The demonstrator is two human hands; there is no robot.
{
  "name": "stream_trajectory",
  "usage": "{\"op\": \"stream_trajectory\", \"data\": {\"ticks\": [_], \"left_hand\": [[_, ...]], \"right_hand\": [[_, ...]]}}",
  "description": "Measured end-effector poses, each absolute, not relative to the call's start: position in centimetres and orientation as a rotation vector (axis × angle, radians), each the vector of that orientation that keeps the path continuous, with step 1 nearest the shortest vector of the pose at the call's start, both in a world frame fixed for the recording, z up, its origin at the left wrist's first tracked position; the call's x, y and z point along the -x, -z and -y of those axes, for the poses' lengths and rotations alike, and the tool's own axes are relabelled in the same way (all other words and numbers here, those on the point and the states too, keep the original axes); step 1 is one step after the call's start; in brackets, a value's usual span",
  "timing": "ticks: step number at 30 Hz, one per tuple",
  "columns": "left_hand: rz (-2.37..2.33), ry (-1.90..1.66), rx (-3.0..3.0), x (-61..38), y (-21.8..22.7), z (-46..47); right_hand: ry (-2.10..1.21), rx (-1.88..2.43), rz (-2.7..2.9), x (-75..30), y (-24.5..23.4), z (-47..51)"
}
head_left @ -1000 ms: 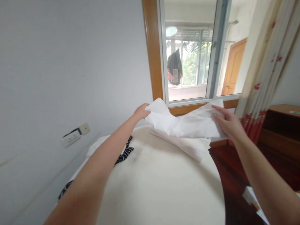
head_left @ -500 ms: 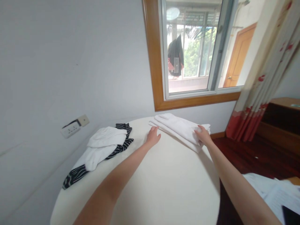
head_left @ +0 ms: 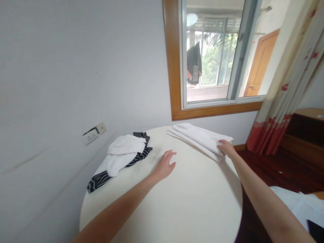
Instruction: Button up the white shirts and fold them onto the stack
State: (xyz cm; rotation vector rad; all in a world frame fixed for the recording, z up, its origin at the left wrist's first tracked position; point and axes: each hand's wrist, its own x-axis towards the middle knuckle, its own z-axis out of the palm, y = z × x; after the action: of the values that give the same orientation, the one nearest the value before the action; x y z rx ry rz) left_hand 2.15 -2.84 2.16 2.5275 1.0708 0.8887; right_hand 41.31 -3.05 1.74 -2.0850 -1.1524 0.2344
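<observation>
A folded white cloth, perhaps a garment, lies in layers on the far side of the round white table. At its right end, my right hand has its fingers closed on the edge. My left hand is over the middle of the table, holding nothing, with fingers apart and clear of the cloth. To its left lies a bundled white garment with black-and-white striped parts, untouched by either hand.
The wall with a socket borders the table on the left. A wood-framed window is behind it. A patterned curtain hangs at right. White fabric or papers and a dark object are at lower right.
My left hand has drawn back from the white cloth toward me. My right hand stays at the cloth's right end. The view has shifted slightly left.
</observation>
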Motion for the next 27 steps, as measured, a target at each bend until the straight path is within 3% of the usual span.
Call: {"op": "stream_trajectory", "data": {"ticks": [7,11,14,18,27], "left_hand": [[-1.354,-0.941,-2.524,3.2,-2.2,1.6],[-1.473,-0.951,-2.543,6.7,-2.6,1.6],[-1.516,-0.932,-2.599,8.9,-2.6,2.4],[-1.635,-0.899,-2.691,11.2,-3.1,2.5],[-2.320,-0.664,-2.559,16.5,-4.9,-3.9]], "right_hand": [[-0.003,2.027,1.247,-41.3,-3.1,3.3],[0.005,2.206,1.259,-40.4,-3.2,4.2],[0.262,2.298,1.233,-38.2,-3.5,5.3],[0.581,2.098,1.336,-32.4,-4.9,5.8],[0.378,1.695,1.927,-21.6,0.4,4.1]]}}
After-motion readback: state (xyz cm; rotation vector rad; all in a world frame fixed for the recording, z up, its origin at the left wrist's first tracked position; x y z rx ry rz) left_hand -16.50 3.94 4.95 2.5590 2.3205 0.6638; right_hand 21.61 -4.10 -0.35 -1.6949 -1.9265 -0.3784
